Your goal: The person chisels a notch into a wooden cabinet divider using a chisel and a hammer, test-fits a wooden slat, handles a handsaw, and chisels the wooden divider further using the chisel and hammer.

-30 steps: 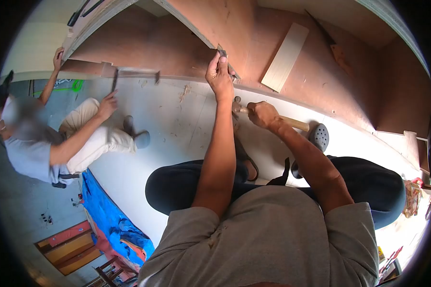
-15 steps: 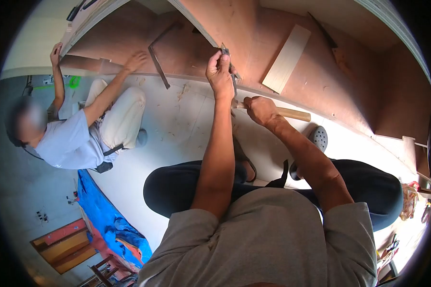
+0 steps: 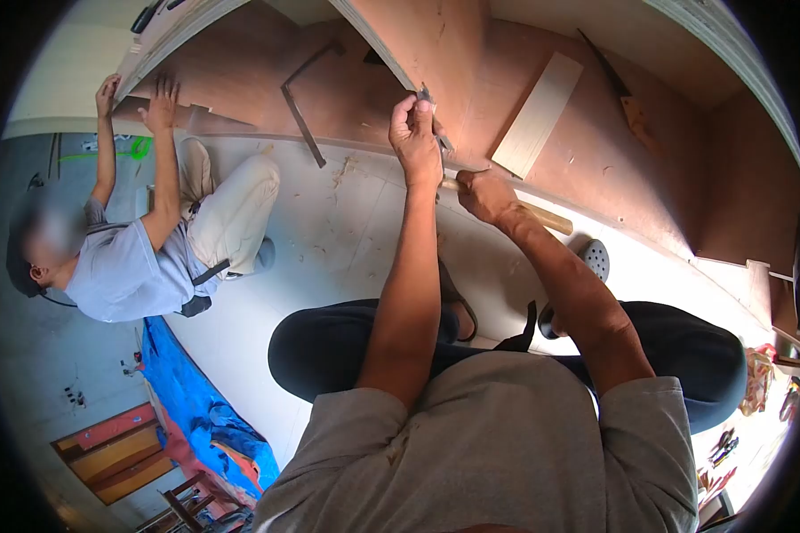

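My left hand (image 3: 415, 147) is closed around a narrow, dark, chisel-like metal tool (image 3: 443, 140), held against the front edge of an upright wooden panel (image 3: 444, 53). The tool's upper end shows just above my thumb. To the right and lower, my right hand (image 3: 487, 195) grips a hammer by its wooden handle (image 3: 549, 218). The handle's butt sticks out to the right of my fist. The hammer head is close below my left hand, mostly hidden and hard to make out.
A pale board (image 3: 538, 115) and a handsaw (image 3: 627, 102) lie inside the cabinet on the right. A bent dark metal bar (image 3: 302, 120) rests over the left compartment's edge. At left crouches a co-worker (image 3: 133, 266), both hands near the cabinet. Blue sheeting (image 3: 196, 400) lies behind.
The co-worker's nearer hand has drawn back left from over the compartment to the cabinet's left end. My hands keep their grips; the hammer has shifted slightly. The view has moved a little.
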